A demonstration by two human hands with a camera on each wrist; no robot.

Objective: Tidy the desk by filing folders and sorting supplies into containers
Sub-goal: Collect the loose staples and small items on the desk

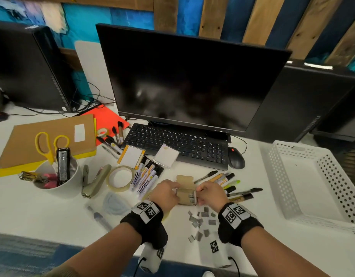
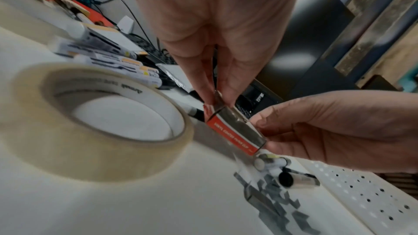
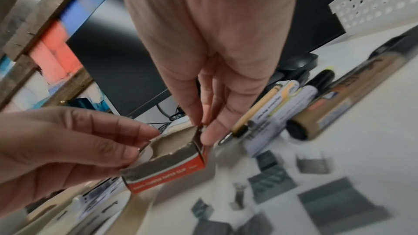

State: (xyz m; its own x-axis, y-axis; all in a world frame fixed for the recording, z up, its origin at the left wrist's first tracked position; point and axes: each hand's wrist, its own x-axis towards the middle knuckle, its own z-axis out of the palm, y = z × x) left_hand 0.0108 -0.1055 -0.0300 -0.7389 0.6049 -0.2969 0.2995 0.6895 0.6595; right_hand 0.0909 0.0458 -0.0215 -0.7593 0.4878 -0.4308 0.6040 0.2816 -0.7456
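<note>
You see a red-sided box (image 3: pixel 168 169) with a brown inside, grey staple strips (image 1: pixel 200 222) on your white desk (image 1: pixel 52 214), yellow-handled scissors (image 1: pixel 45 144), and a white basket (image 1: pixel 304 198) dotted with holes.

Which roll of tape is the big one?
The big one is the beige tape roll lying flat between the grey stapler and the white markers. The small tape roll sits far back, by the orange folder.
</note>
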